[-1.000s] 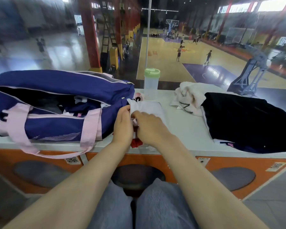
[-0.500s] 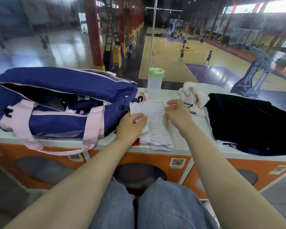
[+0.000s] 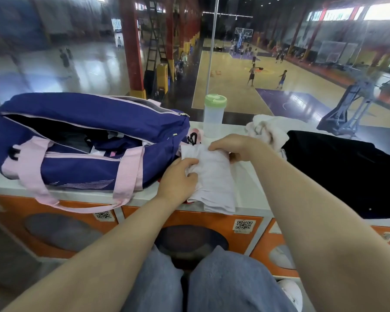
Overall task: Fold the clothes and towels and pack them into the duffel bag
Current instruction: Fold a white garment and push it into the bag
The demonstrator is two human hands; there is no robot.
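Left hand (image 3: 178,179): grip pinching the white cloth's (image 3: 214,179) left edge.
Right hand (image 3: 236,146): grip curled over the cloth's far end.
Cloth: folded, at the desk's (image 3: 252,190) front edge, beside the bag.
Bag (image 3: 81,140): unzipped, left end.
Black garment (image 3: 347,172): right end.

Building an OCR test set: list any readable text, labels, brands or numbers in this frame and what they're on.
No legible words or numbers.
QR-code stickers on the orange cabinet front: codes visible, print beneath too small to read.
Black marks on the pink item behind the navy-and-pink duffel bag: partly hidden, unreadable.
White stripe graphic on the bag's side: no letters.
Green-lidded translucent bottle: no visible label.
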